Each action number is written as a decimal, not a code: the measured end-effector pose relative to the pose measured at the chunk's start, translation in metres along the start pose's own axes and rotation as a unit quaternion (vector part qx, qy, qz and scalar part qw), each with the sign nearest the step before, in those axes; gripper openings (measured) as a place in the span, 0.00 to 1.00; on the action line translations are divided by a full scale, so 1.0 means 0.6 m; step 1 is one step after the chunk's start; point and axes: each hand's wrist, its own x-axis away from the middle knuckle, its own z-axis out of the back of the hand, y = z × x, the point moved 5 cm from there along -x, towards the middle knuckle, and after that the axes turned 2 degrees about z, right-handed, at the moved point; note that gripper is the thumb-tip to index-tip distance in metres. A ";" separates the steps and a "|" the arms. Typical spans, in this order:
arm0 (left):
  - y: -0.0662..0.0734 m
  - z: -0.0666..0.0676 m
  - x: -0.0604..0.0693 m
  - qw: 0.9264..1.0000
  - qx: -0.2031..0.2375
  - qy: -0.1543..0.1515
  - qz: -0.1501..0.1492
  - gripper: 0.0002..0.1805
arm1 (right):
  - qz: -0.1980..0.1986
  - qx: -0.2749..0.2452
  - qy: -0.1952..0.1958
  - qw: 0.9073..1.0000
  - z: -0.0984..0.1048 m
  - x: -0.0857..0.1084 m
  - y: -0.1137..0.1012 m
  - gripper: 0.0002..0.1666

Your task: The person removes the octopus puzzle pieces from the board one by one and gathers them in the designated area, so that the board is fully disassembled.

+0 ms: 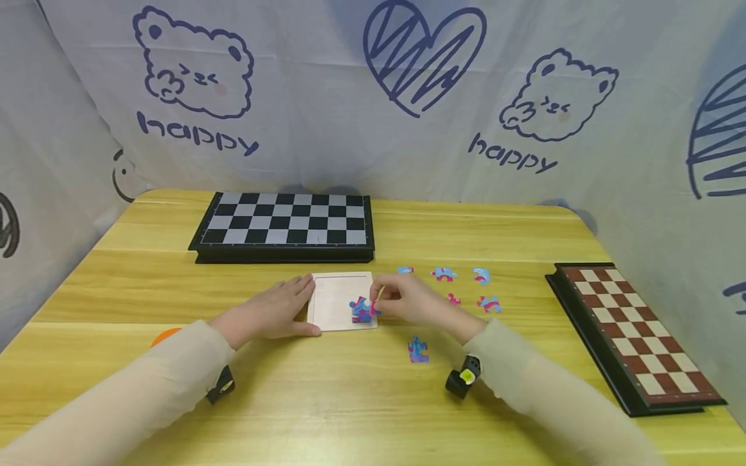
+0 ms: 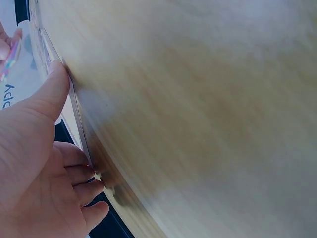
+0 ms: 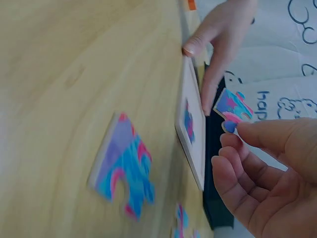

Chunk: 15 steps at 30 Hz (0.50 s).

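My right hand pinches a blue, purple and pink jigsaw piece between thumb and fingertips, raised over the right part of a white puzzle tray. Another jigsaw piece lies on the tray; from the head the two pieces appear close together, partly overlapping. At the tray's left side rests my left hand, fingers extended along the edge and thumb by the near corner. A loose jigsaw piece lies on the table nearer to me, below the right hand.
Several more jigsaw pieces lie on the table beyond and right of the right hand. Behind the tray stands a black-and-white chessboard. A brown-and-white chessboard sits at the right. An orange object shows partly behind the left sleeve.
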 end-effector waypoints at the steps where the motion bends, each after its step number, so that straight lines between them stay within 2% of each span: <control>1: 0.000 0.000 0.001 1.000 0.000 0.001 -0.001 0.49 | 0.006 0.002 0.000 1.000 0.005 0.006 0.002 0.04; 8: 0.000 -0.002 0.001 1.000 0.000 0.004 0.001 0.49 | 0.018 0.001 0.007 1.000 0.046 0.053 0.024 0.04; 15: 0.002 -0.004 0.000 1.000 -0.002 0.002 0.000 0.49 | 0.009 0.005 -0.022 1.000 0.071 0.107 0.055 0.04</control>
